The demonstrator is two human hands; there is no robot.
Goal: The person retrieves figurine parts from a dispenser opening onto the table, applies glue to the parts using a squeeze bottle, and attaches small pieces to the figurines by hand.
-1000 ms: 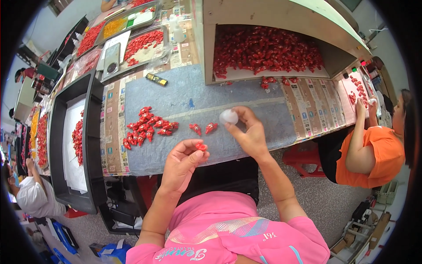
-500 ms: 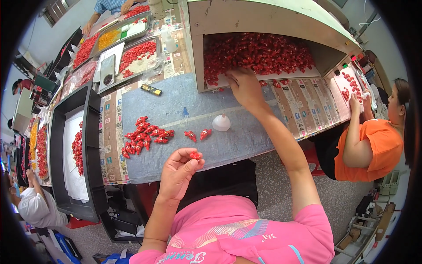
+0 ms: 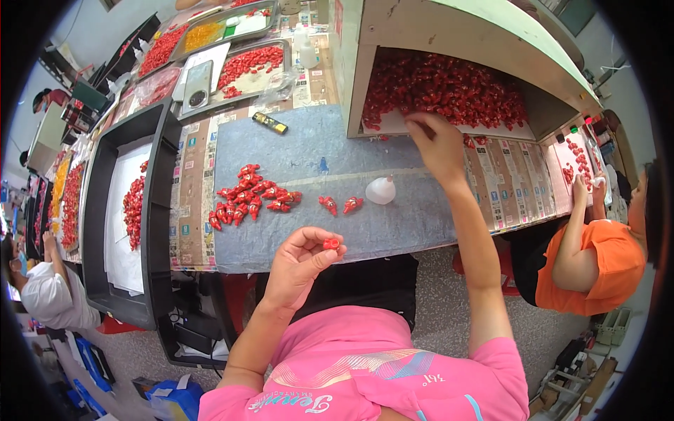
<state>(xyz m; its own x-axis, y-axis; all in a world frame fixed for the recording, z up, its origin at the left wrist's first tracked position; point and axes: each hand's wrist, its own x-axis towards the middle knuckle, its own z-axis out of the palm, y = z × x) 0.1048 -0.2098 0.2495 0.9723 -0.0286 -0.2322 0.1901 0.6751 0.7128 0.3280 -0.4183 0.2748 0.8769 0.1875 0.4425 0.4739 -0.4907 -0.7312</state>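
Observation:
My left hand (image 3: 298,265) is closed in a pinch on a small red plastic piece (image 3: 331,244), held above the near edge of the blue-grey work mat (image 3: 302,151). My right hand (image 3: 437,144) is at the mouth of a pale open-fronted box (image 3: 449,28), beside the heap of red figurine-like parts (image 3: 449,91) inside. Its fingertips are drawn together; whether a part is between them I cannot make out. A pile of red figurines (image 3: 249,196) lies on the mat, with two single ones (image 3: 340,204) to its right. Beside those stands a white dropper bottle (image 3: 380,190).
At the mat's back edge lies a black-and-yellow tube (image 3: 270,123). A black crate (image 3: 163,210) with paper and red parts stands left. Behind it are a phone (image 3: 198,84) and a metal tray (image 3: 286,67) of red pieces. A co-worker in orange (image 3: 593,263) sits right.
My right hand has drawn back slightly from the red heap toward the box's front edge. The left hand keeps its pinch on the red piece. The whole view has shifted a little.

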